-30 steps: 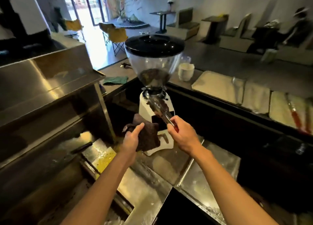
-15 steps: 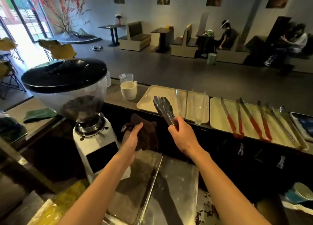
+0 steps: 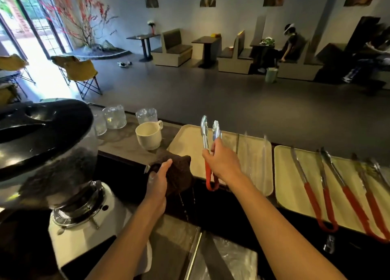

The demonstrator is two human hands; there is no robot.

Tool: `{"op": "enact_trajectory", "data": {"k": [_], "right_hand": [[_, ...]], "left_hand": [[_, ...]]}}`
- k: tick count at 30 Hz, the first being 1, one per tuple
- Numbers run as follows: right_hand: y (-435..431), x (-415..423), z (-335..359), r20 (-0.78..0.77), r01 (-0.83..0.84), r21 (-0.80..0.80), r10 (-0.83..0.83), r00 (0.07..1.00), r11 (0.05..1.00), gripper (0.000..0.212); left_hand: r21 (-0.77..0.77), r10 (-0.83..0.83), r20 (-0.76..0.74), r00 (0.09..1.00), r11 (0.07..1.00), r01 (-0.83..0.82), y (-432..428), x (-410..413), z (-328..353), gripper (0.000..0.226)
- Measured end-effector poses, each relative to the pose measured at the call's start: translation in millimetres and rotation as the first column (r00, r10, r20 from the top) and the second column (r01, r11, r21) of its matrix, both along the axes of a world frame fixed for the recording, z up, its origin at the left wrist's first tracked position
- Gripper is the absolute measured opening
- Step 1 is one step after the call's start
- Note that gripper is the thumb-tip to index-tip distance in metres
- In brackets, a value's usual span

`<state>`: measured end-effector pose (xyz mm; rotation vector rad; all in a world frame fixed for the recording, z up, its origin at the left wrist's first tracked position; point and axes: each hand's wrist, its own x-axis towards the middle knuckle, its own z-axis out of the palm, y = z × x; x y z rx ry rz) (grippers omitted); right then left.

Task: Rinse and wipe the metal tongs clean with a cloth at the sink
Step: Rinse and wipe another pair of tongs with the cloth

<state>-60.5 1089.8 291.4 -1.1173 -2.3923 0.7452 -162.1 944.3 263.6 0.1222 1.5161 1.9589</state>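
My right hand (image 3: pixel 223 163) grips a pair of metal tongs (image 3: pixel 205 138) with red handles around their middle. The tips point up and away, and the red handle loop hangs below my hand, over the near edge of a beige tray (image 3: pixel 187 144). My left hand (image 3: pixel 158 180) holds a dark brown cloth (image 3: pixel 179 174) just left of the tongs, and water drips from the cloth. Cloth and tongs are apart.
A coffee grinder (image 3: pixel 69 174) with a black lid stands at the left. A cream mug (image 3: pixel 148 135) and clear cups (image 3: pixel 115 117) sit on the counter. A second beige tray (image 3: pixel 282 174) at the right holds several red-handled tongs (image 3: pixel 312 193). People sit in the room behind.
My view swung right and up from the sink area to the counter. The right hand carried the tongs over the tray's edge, and their tips have spread apart. The left hand followed with the cloth.
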Motion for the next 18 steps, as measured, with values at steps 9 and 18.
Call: {"op": "enact_trajectory", "data": {"k": [9, 18], "right_hand": [[43, -63, -31, 0.178, 0.053, 0.102, -0.071, 0.981, 0.993, 0.033], [28, -65, -27, 0.32, 0.115, 0.186, -0.171, 0.932, 0.976, 0.055]], "left_hand": [[-0.013, 0.044, 0.069, 0.997, 0.999, -0.043, 16, -21, -13, 0.023], [-0.005, 0.012, 0.062, 0.998, 1.0, -0.012, -2, -18, -11, 0.031]]}}
